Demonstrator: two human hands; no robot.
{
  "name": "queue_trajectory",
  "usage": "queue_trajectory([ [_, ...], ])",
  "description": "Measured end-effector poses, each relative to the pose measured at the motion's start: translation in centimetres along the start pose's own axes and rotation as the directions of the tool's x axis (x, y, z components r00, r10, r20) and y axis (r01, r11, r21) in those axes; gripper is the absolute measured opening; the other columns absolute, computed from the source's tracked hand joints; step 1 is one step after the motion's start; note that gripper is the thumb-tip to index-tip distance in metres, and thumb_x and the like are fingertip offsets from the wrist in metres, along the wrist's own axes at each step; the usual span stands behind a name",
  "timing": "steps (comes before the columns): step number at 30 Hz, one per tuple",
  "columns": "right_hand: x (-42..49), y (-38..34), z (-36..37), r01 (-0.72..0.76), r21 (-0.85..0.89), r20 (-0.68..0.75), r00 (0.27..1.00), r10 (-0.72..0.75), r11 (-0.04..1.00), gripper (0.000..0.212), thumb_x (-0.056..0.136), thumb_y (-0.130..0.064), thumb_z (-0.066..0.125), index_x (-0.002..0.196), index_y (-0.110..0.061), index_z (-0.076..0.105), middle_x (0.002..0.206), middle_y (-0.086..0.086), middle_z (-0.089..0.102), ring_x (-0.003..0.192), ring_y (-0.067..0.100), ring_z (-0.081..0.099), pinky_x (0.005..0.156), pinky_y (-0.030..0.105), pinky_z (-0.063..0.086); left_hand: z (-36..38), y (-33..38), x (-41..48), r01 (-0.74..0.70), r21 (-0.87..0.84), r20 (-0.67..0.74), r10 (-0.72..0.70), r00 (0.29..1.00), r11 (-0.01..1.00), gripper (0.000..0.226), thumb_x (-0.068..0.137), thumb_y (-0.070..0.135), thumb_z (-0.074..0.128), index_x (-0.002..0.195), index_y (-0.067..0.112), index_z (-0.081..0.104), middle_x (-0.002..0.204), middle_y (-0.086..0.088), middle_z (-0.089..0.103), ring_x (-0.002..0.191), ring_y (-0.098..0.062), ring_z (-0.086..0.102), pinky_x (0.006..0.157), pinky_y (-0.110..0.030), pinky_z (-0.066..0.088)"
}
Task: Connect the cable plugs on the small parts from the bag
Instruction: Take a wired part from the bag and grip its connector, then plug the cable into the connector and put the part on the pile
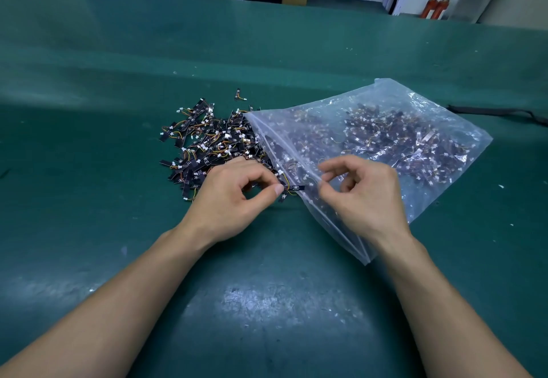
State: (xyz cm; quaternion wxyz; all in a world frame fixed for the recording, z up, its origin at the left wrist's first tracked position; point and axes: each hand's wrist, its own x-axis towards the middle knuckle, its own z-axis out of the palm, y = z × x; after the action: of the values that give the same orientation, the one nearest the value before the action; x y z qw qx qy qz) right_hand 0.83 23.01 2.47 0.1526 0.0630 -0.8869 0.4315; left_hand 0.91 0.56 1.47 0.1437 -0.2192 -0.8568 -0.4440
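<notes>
On the wide green table (89, 170) a big clear bag (400, 140) lies flat. Its open mouth is turned toward a pile of small parts (207, 143) that touches it. I think it lies that way so the parts can slide out and be easy to reach. Many more parts are inside the bag. Each part is a little black strip with thin colored wires and a tiny white plug (162, 134).

Both hands are close together at the bag's mouth, at the near edge of the pile. My guess is they meet there to push two plugs together. The left hand (234, 199) has its fingers curled. Its thumb and first finger pinch one small black part (292, 188), which sticks out toward the other hand. The right hand (364, 196) is over the bag's edge, fingers bent, thumb and first finger almost tip to tip. It may hold a plug or the bag's edge; I cannot tell which.
</notes>
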Motion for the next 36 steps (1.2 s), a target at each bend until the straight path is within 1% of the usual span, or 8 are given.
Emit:
queue_trajectory([
  [5, 0.4, -0.4, -0.7, -0.015, 0.156, -0.124, 0.992, 0.034, 0.988, 0.026, 0.078, -0.016, 0.075, 0.082, -0.041, 0.071, 0.077, -0.023, 0.071, 0.051, 0.004, 0.047, 0.054, 0.010, 0.041, -0.3, 0.2, 0.8, -0.021, 0.126, -0.004, 0.021, 1.000, 0.992, 0.013, 0.088, 0.029, 0.069, 0.080, 0.020, 0.075, 0.077, 0.013, 0.067, 0.077, -0.017, 0.059, 0.075, -0.040, 0.050],
  [9, 0.4, -0.7, -1.0, -0.006, 0.205, -0.157, 0.987, 0.039, 0.979, 0.025, 0.078, -0.017, 0.075, 0.083, -0.041, 0.071, 0.079, -0.020, 0.072, 0.052, 0.004, 0.046, 0.054, 0.012, 0.042, -0.4, 1.7, 2.7, -0.074, 0.285, -0.026, 0.085, 0.996, 0.956, 0.016, 0.089, 0.037, 0.066, 0.083, 0.025, 0.076, 0.072, 0.014, 0.060, 0.075, -0.013, 0.048, 0.073, -0.034, 0.048],
  [12, 0.3, -1.1, -1.2, 0.018, 0.227, -0.185, 0.982, 0.025, 0.974, 0.023, 0.078, -0.017, 0.075, 0.085, -0.039, 0.073, 0.078, -0.019, 0.071, 0.050, 0.005, 0.045, 0.052, 0.015, 0.041, 0.2, 2.9, 4.5, -0.132, 0.395, 0.068, 0.115, 0.991, 0.909, 0.015, 0.091, 0.041, 0.067, 0.087, 0.029, 0.076, 0.075, 0.013, 0.061, 0.079, -0.013, 0.045, 0.070, -0.032, 0.044],
  [15, 0.3, -1.3, -1.4, 0.047, 0.248, -0.230, 0.973, 0.012, 0.968, 0.024, 0.078, -0.015, 0.073, 0.085, -0.038, 0.073, 0.076, -0.020, 0.071, 0.048, 0.006, 0.044, 0.053, 0.015, 0.040, 1.7, 3.5, 6.4, -0.150, 0.526, 0.188, 0.058, 0.981, 0.837, 0.019, 0.093, 0.045, 0.063, 0.096, 0.032, 0.076, 0.088, 0.010, 0.069, 0.090, -0.018, 0.052, 0.081, -0.034, 0.043],
  [18, 0.3, -1.3, -1.5, 0.056, 0.252, -0.259, 0.966, 0.011, 0.966, 0.025, 0.078, -0.015, 0.073, 0.084, -0.039, 0.072, 0.077, -0.020, 0.071, 0.048, 0.007, 0.045, 0.054, 0.017, 0.040, 3.4, 3.9, 7.9, -0.164, 0.614, 0.214, 0.038, 0.976, 0.772, 0.021, 0.094, 0.046, 0.061, 0.097, 0.031, 0.076, 0.093, 0.007, 0.072, 0.098, -0.023, 0.058, 0.084, -0.036, 0.039],
  [21, 0.3, -1.4, -1.5, 0.071, 0.245, -0.276, 0.961, -0.001, 0.967, 0.024, 0.077, -0.016, 0.072, 0.086, -0.038, 0.071, 0.077, -0.019, 0.071, 0.047, 0.008, 0.044, 0.053, 0.019, 0.041, 4.8, 4.6, 8.8, -0.142, 0.590, 0.175, 0.046, 0.983, 0.795, 0.020, 0.093, 0.039, 0.062, 0.088, 0.025, 0.075, 0.095, 0.000, 0.072, 0.100, -0.027, 0.060, 0.083, -0.038, 0.037],
  [27, 0.3, -1.3, -1.4, 0.106, 0.247, -0.275, 0.961, -0.035, 0.963, 0.028, 0.079, -0.016, 0.074, 0.084, -0.043, 0.070, 0.077, -0.019, 0.071, 0.046, 0.007, 0.043, 0.050, 0.013, 0.037, 4.4, 3.6, 8.3, -0.178, 0.535, 0.211, 0.074, 0.975, 0.826, 0.017, 0.098, 0.033, 0.058, 0.104, 0.025, 0.072, 0.110, 0.004, 0.071, 0.109, -0.023, 0.054, 0.082, -0.036, 0.030],
  [36, -0.1, -0.8, -0.1, 0.067, 0.176, -0.134, 0.990, -0.043, 0.982, 0.018, 0.079, -0.021, 0.075, 0.088, -0.036, 0.072, 0.080, -0.022, 0.071, 0.046, 0.005, 0.045, 0.051, 0.011, 0.038, -0.4, -0.2, 4.0, -0.062, 0.401, 0.030, 0.054, 0.998, 0.914, 0.020, 0.095, 0.024, 0.066, 0.113, 0.027, 0.073, 0.103, 0.013, 0.071, 0.089, -0.016, 0.053, 0.086, -0.040, 0.048],
])
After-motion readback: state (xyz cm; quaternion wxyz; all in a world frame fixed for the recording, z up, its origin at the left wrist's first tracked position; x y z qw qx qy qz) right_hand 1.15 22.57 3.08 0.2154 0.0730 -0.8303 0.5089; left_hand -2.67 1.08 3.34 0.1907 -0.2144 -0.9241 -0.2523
